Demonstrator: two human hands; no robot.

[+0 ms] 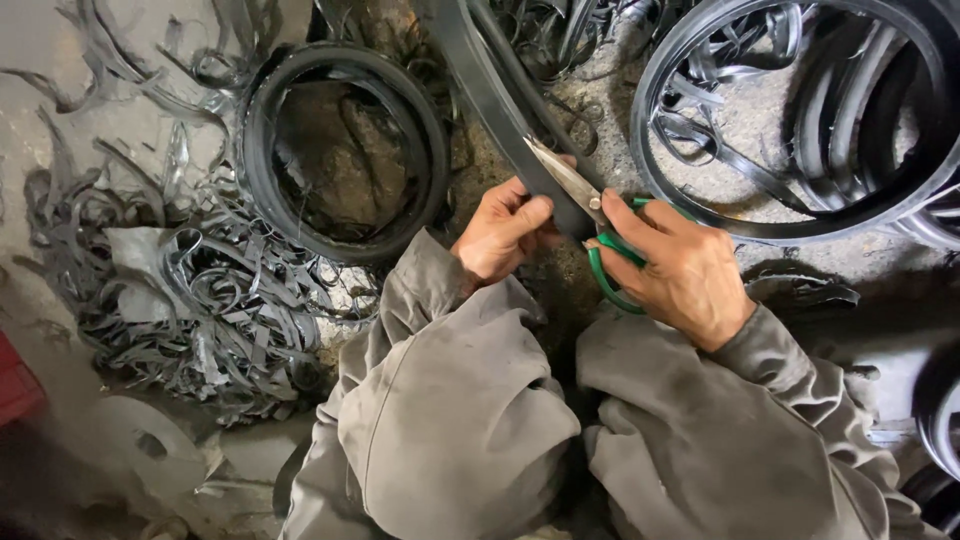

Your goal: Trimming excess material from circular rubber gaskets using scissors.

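Note:
My left hand grips a long black rubber strip that runs up and away toward the top of the view. In my right hand are green-handled scissors, fingers through the loops. Their metal blades lie against the strip's edge just right of my left thumb. Both forearms wear grey-brown sleeves and rest over my knees at the bottom of the view.
A black rubber ring lies on the dirty floor at upper left. A bigger ring with loose bands inside is at upper right. A heap of thin rubber offcuts covers the left side. A red object shows at the left edge.

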